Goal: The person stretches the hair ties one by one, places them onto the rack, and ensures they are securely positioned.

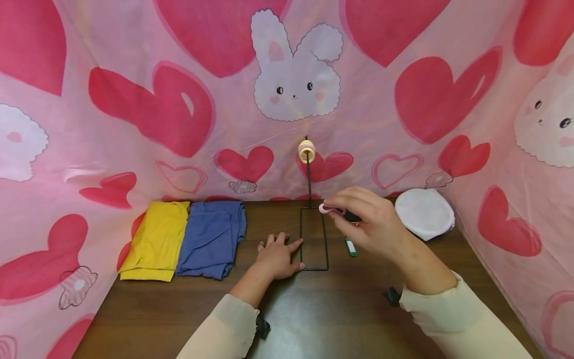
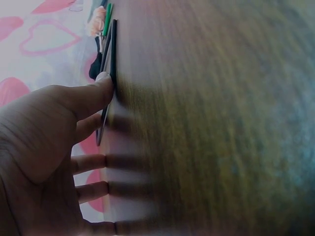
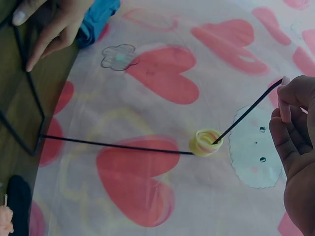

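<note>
In the head view my right hand (image 1: 374, 219) pinches a pink hair tie (image 1: 326, 208) between thumb and fingers, above the table. Before me stands a black wire stand (image 1: 326, 239) with a rectangular base and a tall post. Yellow and pink hair ties (image 3: 205, 142) sit around its upper rod, at the bend. In the right wrist view, the rod's free end overlaps the right hand's fingertips (image 3: 285, 82); contact is unclear. My left hand (image 1: 275, 257) rests flat with spread fingers at the base's left side, thumb and index finger touching the wire.
A green key tag (image 1: 351, 247) lies right of the base, near a dark object (image 1: 353, 217) partly behind the right hand. Folded yellow cloth (image 1: 157, 239) and blue cloth (image 1: 211, 239) lie left. A white round item (image 1: 423, 213) stands right. Patterned fabric (image 1: 296, 134) surrounds the table.
</note>
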A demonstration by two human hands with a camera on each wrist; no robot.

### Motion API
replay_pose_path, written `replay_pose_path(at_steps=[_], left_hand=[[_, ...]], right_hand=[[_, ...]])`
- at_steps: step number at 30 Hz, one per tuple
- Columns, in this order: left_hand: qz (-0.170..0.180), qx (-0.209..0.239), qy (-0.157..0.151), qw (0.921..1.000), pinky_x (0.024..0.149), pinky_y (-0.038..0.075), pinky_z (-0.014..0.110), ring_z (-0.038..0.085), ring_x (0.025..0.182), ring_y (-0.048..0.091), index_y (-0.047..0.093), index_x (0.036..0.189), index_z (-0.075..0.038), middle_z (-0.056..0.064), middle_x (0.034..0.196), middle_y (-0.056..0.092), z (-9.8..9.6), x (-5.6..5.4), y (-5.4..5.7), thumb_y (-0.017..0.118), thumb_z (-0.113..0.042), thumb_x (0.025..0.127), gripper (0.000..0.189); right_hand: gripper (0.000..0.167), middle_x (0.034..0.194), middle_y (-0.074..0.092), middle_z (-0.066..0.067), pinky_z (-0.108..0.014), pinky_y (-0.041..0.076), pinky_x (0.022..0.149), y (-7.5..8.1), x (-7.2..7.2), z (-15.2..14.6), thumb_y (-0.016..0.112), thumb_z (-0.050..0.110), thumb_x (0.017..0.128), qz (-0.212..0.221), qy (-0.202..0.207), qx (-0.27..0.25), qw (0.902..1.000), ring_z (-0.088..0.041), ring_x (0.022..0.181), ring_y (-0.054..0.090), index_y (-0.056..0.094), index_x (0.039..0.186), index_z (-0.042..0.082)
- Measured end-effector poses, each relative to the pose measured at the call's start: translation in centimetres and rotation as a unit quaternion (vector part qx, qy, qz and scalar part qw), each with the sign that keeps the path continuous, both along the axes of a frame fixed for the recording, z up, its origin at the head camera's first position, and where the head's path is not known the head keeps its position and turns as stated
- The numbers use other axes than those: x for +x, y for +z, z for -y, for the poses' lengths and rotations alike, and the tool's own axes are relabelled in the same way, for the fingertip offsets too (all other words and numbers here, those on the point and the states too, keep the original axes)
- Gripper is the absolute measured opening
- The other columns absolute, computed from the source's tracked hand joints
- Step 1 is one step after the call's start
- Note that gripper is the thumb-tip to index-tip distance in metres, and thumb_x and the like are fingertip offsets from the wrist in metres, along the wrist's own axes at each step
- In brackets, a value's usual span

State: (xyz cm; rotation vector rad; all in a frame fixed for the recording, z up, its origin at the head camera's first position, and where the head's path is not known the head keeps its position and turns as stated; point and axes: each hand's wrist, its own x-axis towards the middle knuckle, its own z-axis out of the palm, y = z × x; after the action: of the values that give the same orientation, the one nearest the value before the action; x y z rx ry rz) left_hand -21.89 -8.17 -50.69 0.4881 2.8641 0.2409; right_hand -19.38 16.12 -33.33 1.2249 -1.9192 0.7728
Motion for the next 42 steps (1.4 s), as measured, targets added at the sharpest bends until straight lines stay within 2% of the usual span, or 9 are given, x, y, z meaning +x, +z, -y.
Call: replay_pose_path(at_steps=[9,13,17,22,31,37,42], left_hand=[[0.001,-0.006,0.000,1.0000,0.108,0.032,0.072,0.040,0.141,0.034,0.043,0.158,-0.042,0.008,0.161,0.037,0.0,-0.1,-0.2,0.064,-0.067,0.092,0.074],[0.002,-0.005,0.000,1.0000,0.108,0.031,0.072,0.040,0.141,0.034,0.043,0.158,-0.042,0.008,0.161,0.037,0.0,-0.1,-0.1,0.065,-0.067,0.092,0.073],[0.005,-0.003,-0.001,1.0000,0.108,0.031,0.073,0.040,0.141,0.034,0.043,0.158,-0.042,0.008,0.161,0.037,0.1,-0.2,-0.2,0.065,-0.067,0.092,0.073],[0.001,-0.004,-0.003,1.0000,0.108,0.031,0.073,0.041,0.140,0.035,0.043,0.158,-0.042,0.009,0.160,0.038,0.1,-0.2,-0.3,0.065,-0.067,0.092,0.074],[-0.002,0.000,-0.002,1.0000,0.107,0.031,0.073,0.041,0.140,0.034,0.043,0.158,-0.042,0.008,0.160,0.038,0.1,-0.2,-0.3,0.065,-0.067,0.092,0.074],[-0.001,-0.001,-0.001,1.0000,0.107,0.031,0.073,0.041,0.140,0.035,0.043,0.158,-0.042,0.009,0.161,0.038,0.1,-0.1,-0.2,0.065,-0.067,0.092,0.073],[0.001,-0.002,-0.002,1.0000,0.108,0.031,0.073,0.041,0.140,0.035,0.043,0.158,-0.042,0.009,0.160,0.038,0.1,-0.1,-0.2,0.065,-0.067,0.092,0.073]], right_hand=[[0.024,0.108,0.075,0.000,-0.023,0.052,0.089,1.1,-0.1,1.1,0.067,0.025,0.101,0.011,0.003,-0.003,0.9999,-0.016,0.096,0.067,0.079,0.112,0.008],[0.021,0.110,0.076,0.000,-0.024,0.053,0.087,1.2,-0.5,1.5,0.074,0.018,0.095,0.017,-0.004,0.001,0.9998,-0.015,0.096,0.067,0.079,0.114,0.009],[0.027,0.110,0.076,0.000,-0.025,0.054,0.083,1.1,-0.8,1.8,0.081,0.008,0.086,0.027,-0.013,0.005,0.9995,-0.015,0.095,0.066,0.079,0.113,0.009],[0.028,0.109,0.076,-0.001,-0.027,0.055,0.079,1.1,-0.8,2.0,0.082,0.006,0.084,0.042,-0.018,0.004,0.9989,-0.016,0.093,0.067,0.080,0.112,0.009],[0.026,0.105,0.075,-0.003,-0.029,0.056,0.078,0.8,-1.9,2.3,0.082,0.002,0.083,0.015,-0.004,-0.017,0.9997,-0.019,0.093,0.068,0.080,0.109,0.008],[0.019,0.106,0.074,-0.004,-0.034,0.058,0.074,0.4,-2.7,2.2,0.078,0.015,0.093,0.018,-0.016,-0.010,0.9997,-0.020,0.095,0.067,0.081,0.111,0.010],[0.023,0.105,0.074,-0.007,-0.036,0.060,0.076,0.2,-3.5,2.1,0.081,0.011,0.088,0.020,-0.030,-0.012,0.9993,-0.021,0.095,0.069,0.081,0.111,0.008]])
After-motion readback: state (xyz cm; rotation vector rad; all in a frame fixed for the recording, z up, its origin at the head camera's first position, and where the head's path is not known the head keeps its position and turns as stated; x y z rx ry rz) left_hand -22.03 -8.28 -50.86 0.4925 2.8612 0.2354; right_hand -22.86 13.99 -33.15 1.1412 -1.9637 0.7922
